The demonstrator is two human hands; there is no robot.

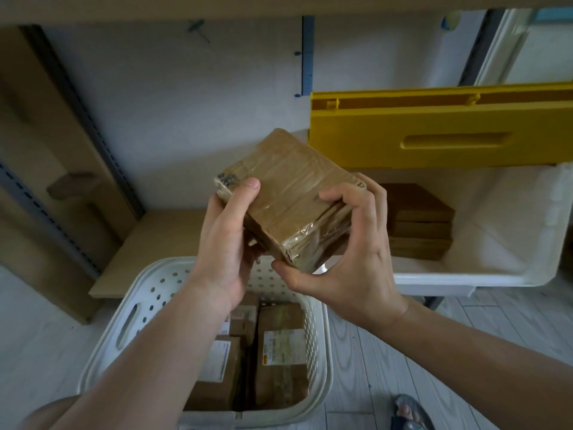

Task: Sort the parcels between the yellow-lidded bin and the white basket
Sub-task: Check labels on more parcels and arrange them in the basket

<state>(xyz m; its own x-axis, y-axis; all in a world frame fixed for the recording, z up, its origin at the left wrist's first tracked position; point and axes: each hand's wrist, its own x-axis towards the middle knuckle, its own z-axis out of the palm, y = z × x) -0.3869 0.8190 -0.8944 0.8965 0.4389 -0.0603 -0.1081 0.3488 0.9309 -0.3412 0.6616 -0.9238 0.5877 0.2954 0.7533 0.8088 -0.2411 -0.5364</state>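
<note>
I hold one taped brown parcel (pixel 288 197) up in front of me, above the far rim of the white basket (pixel 148 293) and just left of the yellow-lidded bin (pixel 496 268). My left hand (pixel 229 237) curls around its left end, thumb pressed on the top face. My right hand (pixel 350 259) clamps the near right corner, fingers over the top edge and thumb underneath.

The tape looks slick, so I judge it best to keep both grips firm while I turn the parcel to look for a label; only a dark smudged mark shows near my left thumb. Once I know where it goes, I should lower it flat instead of dropping it, so the stacks stay tidy.

Counting: one parcel in my hands. In the bin, under the raised yellow lid (pixel 440 131), a stack of flat brown parcels (pixel 418 225), roughly four layers, though the edges blur together. In the basket I make out about four parcels (pixel 282 352), some with white labels; my arms hide part of it.
</note>
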